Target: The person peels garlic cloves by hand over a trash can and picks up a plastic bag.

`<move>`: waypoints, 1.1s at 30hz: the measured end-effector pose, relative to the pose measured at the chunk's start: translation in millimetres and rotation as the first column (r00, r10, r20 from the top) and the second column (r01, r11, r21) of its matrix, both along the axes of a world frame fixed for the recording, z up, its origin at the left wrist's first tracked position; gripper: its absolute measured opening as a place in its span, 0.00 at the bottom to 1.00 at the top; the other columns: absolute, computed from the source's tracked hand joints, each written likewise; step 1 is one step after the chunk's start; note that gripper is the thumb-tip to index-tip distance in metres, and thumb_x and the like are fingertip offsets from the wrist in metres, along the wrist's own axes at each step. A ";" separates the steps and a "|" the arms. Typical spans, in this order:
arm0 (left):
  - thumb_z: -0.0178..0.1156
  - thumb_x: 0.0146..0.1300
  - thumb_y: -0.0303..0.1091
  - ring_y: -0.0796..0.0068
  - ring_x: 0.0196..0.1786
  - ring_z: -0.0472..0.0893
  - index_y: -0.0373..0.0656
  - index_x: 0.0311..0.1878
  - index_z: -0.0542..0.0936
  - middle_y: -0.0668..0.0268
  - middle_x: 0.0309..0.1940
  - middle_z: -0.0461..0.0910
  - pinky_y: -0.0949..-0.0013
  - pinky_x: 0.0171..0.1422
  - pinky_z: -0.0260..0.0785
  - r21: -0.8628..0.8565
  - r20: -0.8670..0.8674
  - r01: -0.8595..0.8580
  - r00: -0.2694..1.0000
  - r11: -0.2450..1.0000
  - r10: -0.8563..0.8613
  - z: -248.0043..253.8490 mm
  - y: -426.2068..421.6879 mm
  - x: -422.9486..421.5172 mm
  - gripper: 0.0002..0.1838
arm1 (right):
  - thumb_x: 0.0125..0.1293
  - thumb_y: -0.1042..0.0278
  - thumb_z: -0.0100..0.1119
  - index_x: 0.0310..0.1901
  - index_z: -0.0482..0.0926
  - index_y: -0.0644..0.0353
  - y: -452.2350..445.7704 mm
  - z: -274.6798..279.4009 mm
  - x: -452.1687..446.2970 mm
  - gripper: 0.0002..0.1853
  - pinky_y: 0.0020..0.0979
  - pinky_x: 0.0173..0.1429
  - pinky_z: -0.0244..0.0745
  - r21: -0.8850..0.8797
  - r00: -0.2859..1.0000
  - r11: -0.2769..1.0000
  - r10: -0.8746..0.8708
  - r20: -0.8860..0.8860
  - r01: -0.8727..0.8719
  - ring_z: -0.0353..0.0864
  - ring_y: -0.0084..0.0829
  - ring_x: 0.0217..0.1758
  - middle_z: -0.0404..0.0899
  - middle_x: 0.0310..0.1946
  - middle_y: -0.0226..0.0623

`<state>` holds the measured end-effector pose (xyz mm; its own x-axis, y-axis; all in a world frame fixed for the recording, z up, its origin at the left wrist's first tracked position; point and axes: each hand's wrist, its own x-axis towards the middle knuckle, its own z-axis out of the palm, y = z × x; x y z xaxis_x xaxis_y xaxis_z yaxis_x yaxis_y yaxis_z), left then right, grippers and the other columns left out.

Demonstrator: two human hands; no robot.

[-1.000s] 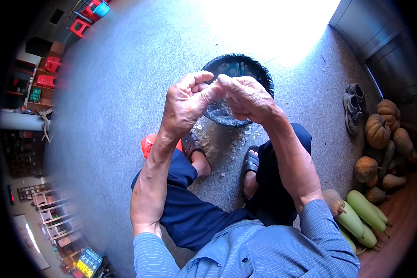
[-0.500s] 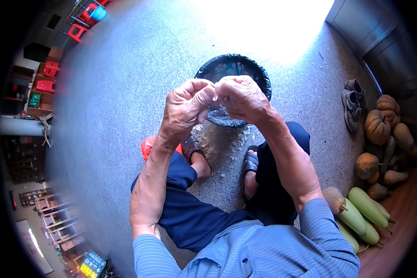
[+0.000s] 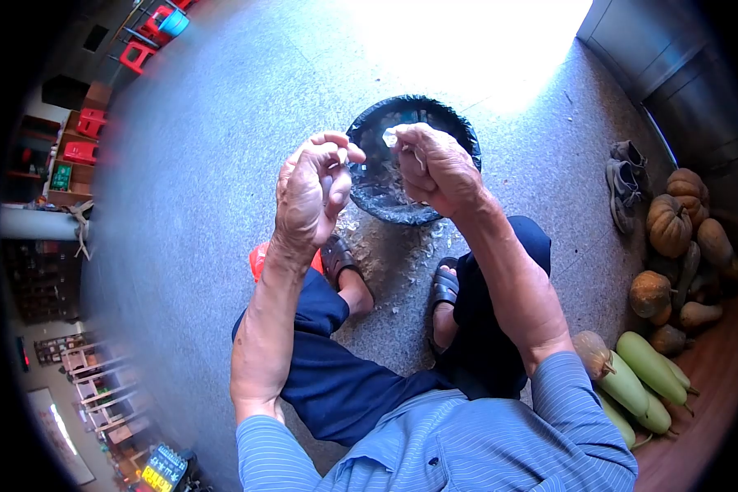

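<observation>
My left hand [image 3: 307, 193] is raised at the left side of a round bin lined with a black plastic bag [image 3: 402, 215]. Its thumb and fingers are curled together around something small and pale that I cannot make out. Across from it, my right hand [image 3: 436, 168] is over the bin's right part, closed. Between its thumb and fingertip it pinches a small white papery flake [image 3: 390, 138], which looks like a piece of peel. The hands are apart, with the bin's dark inside showing between them. Pale scraps [image 3: 395, 283] lie scattered on the floor below.
A red plastic bag [image 3: 259, 259] sits by my left sandal [image 3: 340, 256]. Along the right lie a pair of shoes [image 3: 621, 193], several pumpkins [image 3: 669, 225] and long green gourds [image 3: 652, 365]. Red stools [image 3: 137, 57] stand at the far left.
My hands were together at the fingertips and have drawn apart, the left one moving left. The white flake now shows in my right fingers.
</observation>
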<state>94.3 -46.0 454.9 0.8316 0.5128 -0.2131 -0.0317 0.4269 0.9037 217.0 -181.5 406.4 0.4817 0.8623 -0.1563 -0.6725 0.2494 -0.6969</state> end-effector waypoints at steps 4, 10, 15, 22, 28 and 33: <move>0.53 0.73 0.46 0.90 0.13 0.64 0.42 0.36 0.75 0.68 0.25 0.75 0.85 0.12 0.51 0.003 -0.067 0.077 0.995 0.997 -0.077 -8.6 -3.7 -2.9 0.16 | 0.72 0.53 0.54 0.42 0.76 0.60 1.2 1.8 -1.8 0.17 0.20 0.16 0.49 0.003 0.999 1.000 0.031 -0.009 -0.031 0.52 0.12 0.13 0.59 0.14 0.19; 0.62 0.68 0.43 0.94 0.15 0.59 0.38 0.41 0.80 0.79 0.20 0.69 0.83 0.15 0.44 0.316 -0.184 0.090 0.982 0.944 -0.032 -7.6 -21.7 -1.7 0.15 | 0.73 0.54 0.53 0.49 0.76 0.58 6.6 -2.5 -8.1 0.16 0.19 0.18 0.49 0.057 0.996 0.998 0.044 -0.080 -0.039 0.53 0.12 0.16 0.59 0.17 0.18; 0.62 0.68 0.40 0.94 0.21 0.61 0.34 0.44 0.83 0.81 0.21 0.70 0.82 0.23 0.50 0.494 -0.117 0.086 0.993 0.865 -0.032 -14.6 -21.9 3.8 0.16 | 0.72 0.54 0.55 0.49 0.78 0.56 10.5 -3.4 -16.9 0.15 0.19 0.20 0.50 0.073 0.995 0.996 0.056 -0.076 -0.051 0.55 0.12 0.17 0.60 0.18 0.17; 0.60 0.68 0.35 0.92 0.25 0.64 0.35 0.39 0.83 0.81 0.23 0.71 0.81 0.27 0.55 0.600 -0.247 0.171 0.969 0.781 -0.022 -7.4 -12.0 -3.6 0.12 | 0.71 0.57 0.57 0.45 0.81 0.62 2.6 1.3 -7.5 0.15 0.20 0.15 0.47 -0.058 0.991 0.997 -0.034 0.126 0.042 0.53 0.11 0.13 0.61 0.13 0.18; 0.61 0.67 0.35 0.91 0.26 0.67 0.35 0.37 0.83 0.80 0.24 0.73 0.81 0.28 0.59 0.677 -0.263 0.214 0.964 0.705 -0.040 -8.1 -9.8 -4.4 0.11 | 0.65 0.60 0.63 0.39 0.84 0.66 -4.1 8.5 -1.5 0.14 0.20 0.27 0.65 -0.148 0.812 0.985 0.010 0.583 0.093 0.70 0.13 0.25 0.76 0.24 0.22; 0.60 0.68 0.35 0.90 0.27 0.69 0.32 0.37 0.82 0.76 0.22 0.75 0.78 0.28 0.63 0.831 -0.283 0.212 0.957 0.515 0.063 -9.8 -15.5 -5.0 0.12 | 0.63 0.64 0.63 0.30 0.84 0.67 -0.3 -3.4 -1.2 0.13 0.21 0.27 0.62 -0.169 0.696 0.974 0.016 0.718 0.153 0.66 0.12 0.26 0.72 0.19 0.20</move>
